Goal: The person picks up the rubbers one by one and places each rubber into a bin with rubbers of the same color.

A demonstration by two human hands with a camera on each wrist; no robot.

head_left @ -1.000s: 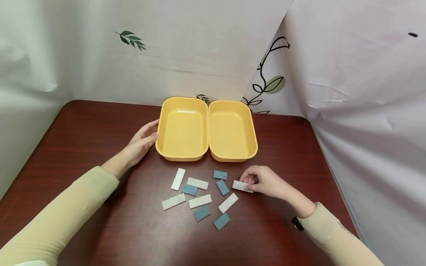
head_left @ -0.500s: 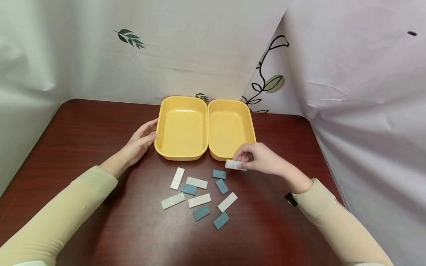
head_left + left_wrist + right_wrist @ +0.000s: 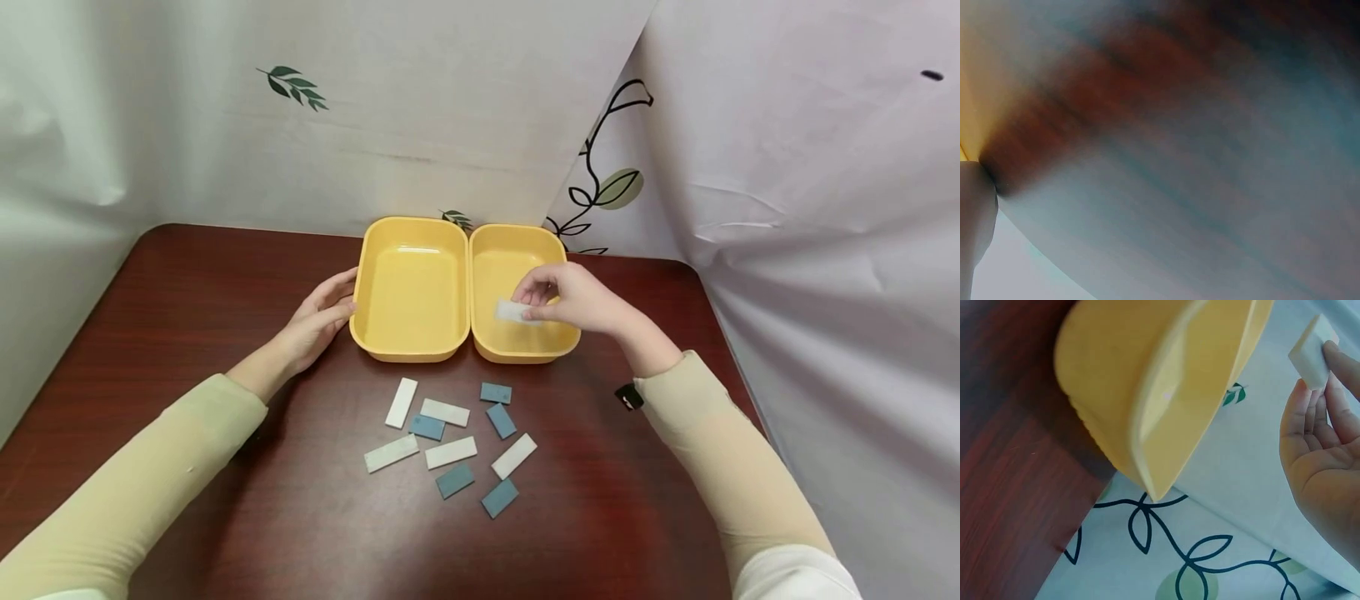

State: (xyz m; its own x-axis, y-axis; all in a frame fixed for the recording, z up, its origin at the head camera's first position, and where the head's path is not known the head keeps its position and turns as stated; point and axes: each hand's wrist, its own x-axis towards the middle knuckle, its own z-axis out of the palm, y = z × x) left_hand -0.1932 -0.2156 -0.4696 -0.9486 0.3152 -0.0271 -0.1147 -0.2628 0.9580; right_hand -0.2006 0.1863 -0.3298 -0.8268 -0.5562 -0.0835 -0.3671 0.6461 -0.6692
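Two yellow boxes sat side by side on the dark red table [image 3: 210,308], touching along one edge. Both were open at the top. In the left box [image 3: 408,357] you could see the whole yellow floor, with a shiny streak near the back. The left hand [image 3: 313,323] rested on the outside of that box, against its left wall. Its fingers were loose and a little apart, with the thumb near the box's edge.

The right hand [image 3: 566,296] was over the right box [image 3: 517,358]. It had a white block [image 3: 511,311] pinched tight between its thumb and fingers. From the head view, the block was inside the box's edges, but I could not tell how high above the floor it was.

Ten more blocks lay on the table in front of the boxes. Five were white blocks [image 3: 451,452] and five were blue blocks [image 3: 455,481]. They lay flat and pointed all different ways. Behind the boxes hung a white sheet [image 3: 450,125] with leaf pictures on it.
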